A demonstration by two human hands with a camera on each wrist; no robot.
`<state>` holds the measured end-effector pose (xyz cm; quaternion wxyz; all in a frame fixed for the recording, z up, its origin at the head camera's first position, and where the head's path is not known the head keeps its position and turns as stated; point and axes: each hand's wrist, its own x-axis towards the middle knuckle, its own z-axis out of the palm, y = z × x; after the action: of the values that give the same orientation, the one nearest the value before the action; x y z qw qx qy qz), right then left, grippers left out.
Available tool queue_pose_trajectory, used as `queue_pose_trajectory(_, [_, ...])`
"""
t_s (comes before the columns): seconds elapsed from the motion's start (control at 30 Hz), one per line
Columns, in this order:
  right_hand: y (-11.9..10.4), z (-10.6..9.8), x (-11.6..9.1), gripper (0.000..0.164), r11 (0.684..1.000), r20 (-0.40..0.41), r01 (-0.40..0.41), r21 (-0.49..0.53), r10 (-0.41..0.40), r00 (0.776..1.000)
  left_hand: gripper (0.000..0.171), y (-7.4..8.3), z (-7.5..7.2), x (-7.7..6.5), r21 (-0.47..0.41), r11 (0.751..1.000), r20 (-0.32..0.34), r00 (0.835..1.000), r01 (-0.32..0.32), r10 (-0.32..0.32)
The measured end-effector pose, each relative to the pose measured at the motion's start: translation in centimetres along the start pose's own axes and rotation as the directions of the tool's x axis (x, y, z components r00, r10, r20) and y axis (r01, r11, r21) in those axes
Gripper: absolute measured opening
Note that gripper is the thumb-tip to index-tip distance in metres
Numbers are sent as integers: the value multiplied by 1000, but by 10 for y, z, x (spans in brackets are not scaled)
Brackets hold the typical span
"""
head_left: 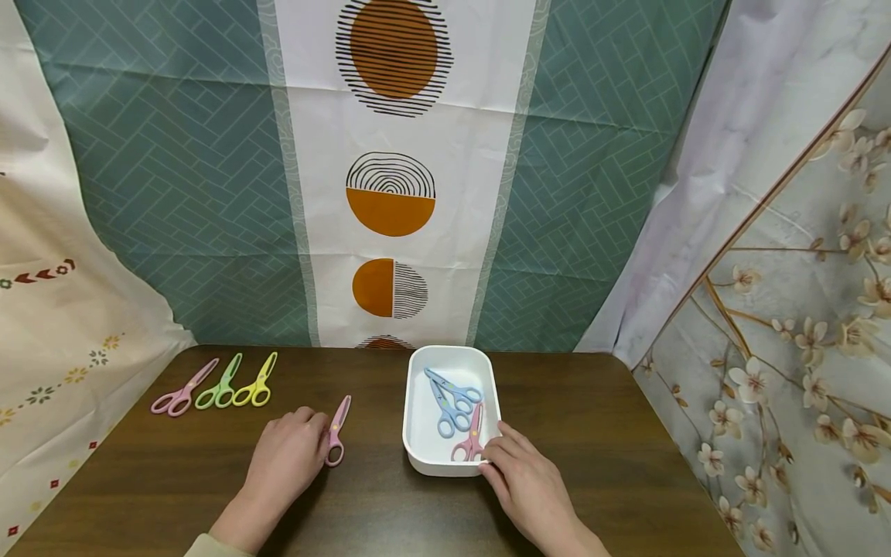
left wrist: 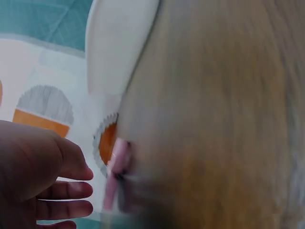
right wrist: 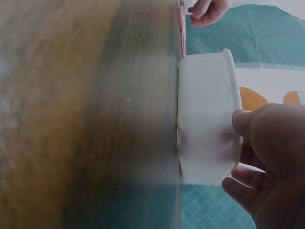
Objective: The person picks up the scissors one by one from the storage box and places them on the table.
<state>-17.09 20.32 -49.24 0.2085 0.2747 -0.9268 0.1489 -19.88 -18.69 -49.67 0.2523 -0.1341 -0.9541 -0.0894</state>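
Observation:
On the brown table, my left hand (head_left: 287,452) is beside a pair of pink scissors (head_left: 339,425). In the left wrist view its fingers are loosely spread, with a gap between them and the pink scissors (left wrist: 118,160). A white plastic box (head_left: 445,469) stands right of centre, holding two pairs of blue scissors (head_left: 455,391) and another pink pair (head_left: 473,441). My right hand (head_left: 525,483) grips the box's near right corner, the thumb on the front wall and fingers along the right side. The right wrist view has the thumb at the box's (right wrist: 207,109) rim.
At the table's far left lie pink scissors (head_left: 182,396), green scissors (head_left: 224,387) and yellow scissors (head_left: 258,383) in a row. A patterned green and white curtain (head_left: 390,139) hangs behind the table (head_left: 592,418). Floral cloth (head_left: 800,371) hangs along the right side.

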Motion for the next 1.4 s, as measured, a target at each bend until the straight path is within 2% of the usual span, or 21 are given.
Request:
queue_pose_trajectory(0.07, [0, 0, 0, 9, 1000, 3, 1, 0, -1, 1000, 12, 6, -5, 0, 10, 1000, 3, 1000, -22, 22])
queue_pose_trajectory(0.23, [-1, 0, 1, 6, 1000, 12, -13, 8, 12, 1000, 17, 23, -12, -7, 36, 996, 80, 994, -77, 74])
queue_pose_trajectory(0.43, [-1, 0, 0, 7, 1000, 0, -4, -2, 4, 1000, 35, 32, -16, -16, 47, 991, 159, 980, -129, 120])
queue_pose_trajectory(0.6, [1, 1, -1, 7, 1000, -16, 12, -10, -12, 1000, 49, 36, -20, -18, 57, 991, 240, 965, -124, 106])
queue_pose_trajectory(0.77, [1, 2, -1, 9, 1000, -13, 15, -7, -15, 1000, 56, 39, -25, -19, 46, 993, 304, 948, -113, 94])
queue_pose_trajectory(1.1, [1, 1, 0, 7, 1000, -8, 10, -12, -10, 1000, 60, 36, -26, -18, -8, 995, 364, 927, -97, 93])
queue_pose_trajectory(1.4, [1, 1, 1, 7, 1000, 7, 3, -7, -3, 1000, 59, 36, -25, -21, -14, 995, 369, 925, -96, 94])
